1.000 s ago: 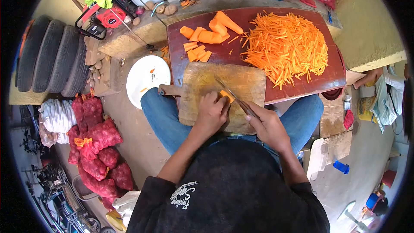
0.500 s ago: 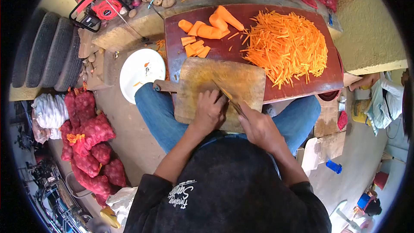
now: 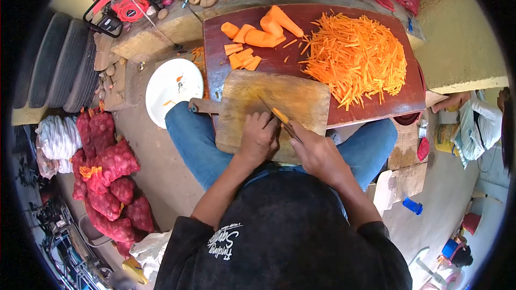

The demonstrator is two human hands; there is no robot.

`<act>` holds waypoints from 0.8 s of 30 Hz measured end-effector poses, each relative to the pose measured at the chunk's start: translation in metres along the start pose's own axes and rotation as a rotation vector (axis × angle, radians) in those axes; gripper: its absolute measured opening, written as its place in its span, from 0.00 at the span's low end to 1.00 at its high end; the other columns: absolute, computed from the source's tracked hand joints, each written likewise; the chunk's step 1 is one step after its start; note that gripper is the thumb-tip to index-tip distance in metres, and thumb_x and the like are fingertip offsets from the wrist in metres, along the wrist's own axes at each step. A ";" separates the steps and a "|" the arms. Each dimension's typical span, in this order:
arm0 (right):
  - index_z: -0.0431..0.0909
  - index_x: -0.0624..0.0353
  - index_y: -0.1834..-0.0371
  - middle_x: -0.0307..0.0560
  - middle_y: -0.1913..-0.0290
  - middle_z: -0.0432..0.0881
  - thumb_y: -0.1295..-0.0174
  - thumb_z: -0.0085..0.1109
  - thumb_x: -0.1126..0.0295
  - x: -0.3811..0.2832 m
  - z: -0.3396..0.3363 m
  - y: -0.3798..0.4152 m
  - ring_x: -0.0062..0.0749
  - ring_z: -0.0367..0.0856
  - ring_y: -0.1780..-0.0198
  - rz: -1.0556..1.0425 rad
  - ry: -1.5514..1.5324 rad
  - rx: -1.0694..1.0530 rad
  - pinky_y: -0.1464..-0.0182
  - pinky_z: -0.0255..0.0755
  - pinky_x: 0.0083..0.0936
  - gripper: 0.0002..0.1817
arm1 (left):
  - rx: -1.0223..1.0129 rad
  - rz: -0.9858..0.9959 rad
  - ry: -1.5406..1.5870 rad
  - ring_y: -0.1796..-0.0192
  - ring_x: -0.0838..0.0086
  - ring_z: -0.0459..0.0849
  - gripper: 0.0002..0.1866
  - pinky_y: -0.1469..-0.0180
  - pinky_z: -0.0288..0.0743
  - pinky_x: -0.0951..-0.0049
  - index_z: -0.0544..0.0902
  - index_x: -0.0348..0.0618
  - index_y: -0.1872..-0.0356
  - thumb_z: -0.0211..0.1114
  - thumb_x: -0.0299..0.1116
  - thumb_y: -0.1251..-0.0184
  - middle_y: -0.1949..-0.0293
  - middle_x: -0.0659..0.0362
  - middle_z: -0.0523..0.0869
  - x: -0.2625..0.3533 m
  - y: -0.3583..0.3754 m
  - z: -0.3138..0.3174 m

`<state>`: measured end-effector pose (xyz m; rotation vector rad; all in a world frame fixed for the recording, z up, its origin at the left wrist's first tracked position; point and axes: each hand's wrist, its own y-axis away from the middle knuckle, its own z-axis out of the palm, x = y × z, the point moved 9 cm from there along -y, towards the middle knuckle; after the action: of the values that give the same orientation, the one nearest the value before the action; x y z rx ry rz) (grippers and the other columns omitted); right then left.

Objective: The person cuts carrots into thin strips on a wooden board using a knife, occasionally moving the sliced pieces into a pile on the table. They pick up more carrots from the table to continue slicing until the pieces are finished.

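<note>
So the thing that's different from half a second ago is on the blade's right side: a thin, flat orange carrot piece [image 3: 280, 115] now shows along the dark, pointed metal knife [image 3: 267, 105], where the earlier view had almost no orange there. My read is that a cut has gone through or nearly so, meaning this bit is partway sliced, though I can't see whether it's fully free. It's over the middle of the worn, tan wooden chopping board with a stubby handle [image 3: 306, 104], just beside the left hand [image 3: 258, 137]. Those left fingers are curled and bunched left of the blade; can't tell if they're pinching any carrot, since whatever is under them is hidden. The right hand [image 3: 317, 153] is wrapped tight around the knife handle, tip angled up and left. Nothing looks changed beyond the board: the big heap of thin orange carrot sticks [image 3: 357, 59] sits at the right of the reddish-brown tabletop [image 3: 293, 72], and the thick peeled orange carrot lengths [image 3: 260, 38] lie at the left with short orange carrot blocks [image 3: 236, 62] in front, so there's plenty uncut.
</note>
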<state>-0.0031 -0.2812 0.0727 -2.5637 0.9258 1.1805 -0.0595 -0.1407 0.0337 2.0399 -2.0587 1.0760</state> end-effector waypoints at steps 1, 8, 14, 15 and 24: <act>0.75 0.61 0.23 0.72 0.50 0.90 0.21 0.66 0.71 -0.001 -0.002 0.002 0.73 0.90 0.47 0.004 0.010 0.010 0.48 0.85 0.58 0.26 | -0.011 -0.014 -0.003 0.55 0.54 0.82 0.14 0.51 0.72 0.53 0.91 0.38 0.52 0.75 0.23 0.40 0.58 0.52 0.83 -0.002 0.001 0.000; 0.75 0.62 0.22 0.74 0.50 0.90 0.21 0.66 0.71 -0.002 -0.001 0.018 0.73 0.90 0.48 0.046 0.024 -0.002 0.48 0.85 0.57 0.26 | 0.060 -0.018 0.037 0.55 0.52 0.82 0.11 0.52 0.72 0.52 0.90 0.37 0.55 0.74 0.23 0.39 0.60 0.49 0.82 -0.004 0.002 -0.002; 0.74 0.64 0.21 0.75 0.50 0.89 0.22 0.66 0.72 -0.006 -0.006 0.012 0.74 0.90 0.48 0.012 0.035 0.006 0.48 0.84 0.56 0.28 | 0.027 -0.037 0.022 0.56 0.51 0.82 0.09 0.54 0.71 0.52 0.88 0.37 0.58 0.73 0.21 0.39 0.61 0.49 0.81 -0.004 0.001 -0.004; 0.74 0.64 0.21 0.76 0.50 0.89 0.22 0.66 0.72 -0.006 -0.005 0.016 0.74 0.90 0.48 0.035 0.057 -0.018 0.49 0.84 0.56 0.28 | 0.042 -0.030 0.029 0.56 0.51 0.82 0.09 0.54 0.71 0.52 0.88 0.37 0.58 0.73 0.21 0.40 0.61 0.49 0.81 -0.005 0.001 -0.005; 0.69 0.61 0.17 0.72 0.54 0.91 0.20 0.65 0.66 -0.007 -0.005 0.012 0.72 0.91 0.52 -0.061 0.051 0.032 0.53 0.85 0.61 0.32 | 0.111 -0.014 0.053 0.58 0.51 0.83 0.09 0.54 0.72 0.53 0.89 0.36 0.58 0.74 0.21 0.40 0.62 0.49 0.82 -0.002 -0.002 -0.012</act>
<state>-0.0104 -0.2899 0.0824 -2.5887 0.8630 1.0796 -0.0620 -0.1333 0.0427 2.0474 -1.9989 1.2547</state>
